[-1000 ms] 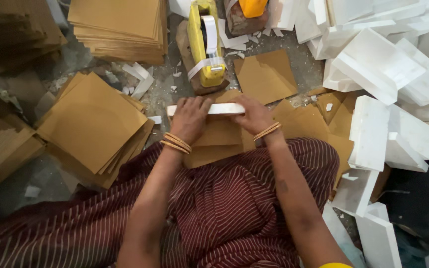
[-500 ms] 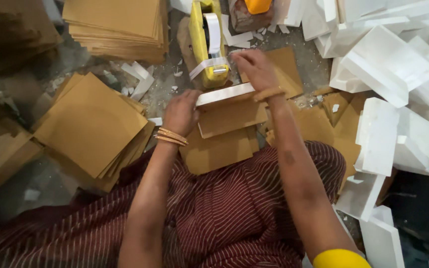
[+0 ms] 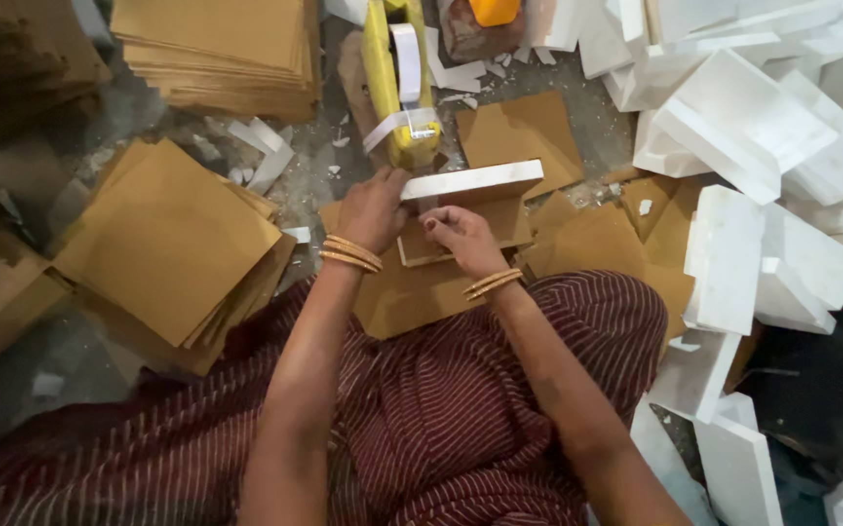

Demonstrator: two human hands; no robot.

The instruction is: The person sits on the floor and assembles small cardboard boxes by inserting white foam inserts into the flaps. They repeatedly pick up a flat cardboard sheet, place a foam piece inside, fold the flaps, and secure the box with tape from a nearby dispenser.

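Left hand [image 3: 375, 209] clamped on left end of white slab [image 3: 470, 181], thumb and fingers closed round its edge, holding it on edge above lap. Right hand [image 3: 460, 234] back down from yellow tape dispenser [image 3: 397, 83] (half a second ago reaching up beside it), now lying curled and half closed on brown card wrap [image 3: 460, 229] under slab, fingertips pressing card face; no firm grasp visible, more a press than a grip. Slab moved too: a second ago flat and level across both hands, now tilted, right end higher and further from body. Strip of white tape [image 3: 397, 127] hanging off dispenser front, just beyond left hand. Looks like taping stage of wrapping, card held shut round slab (a judgement, tape end itself not clear). More brown card sheets [image 3: 163, 239] stacked at left, bare white slabs [image 3: 733, 136] piled at right, striped cloth [image 3: 460, 419] over lap below. Gold bangles on both wrists.
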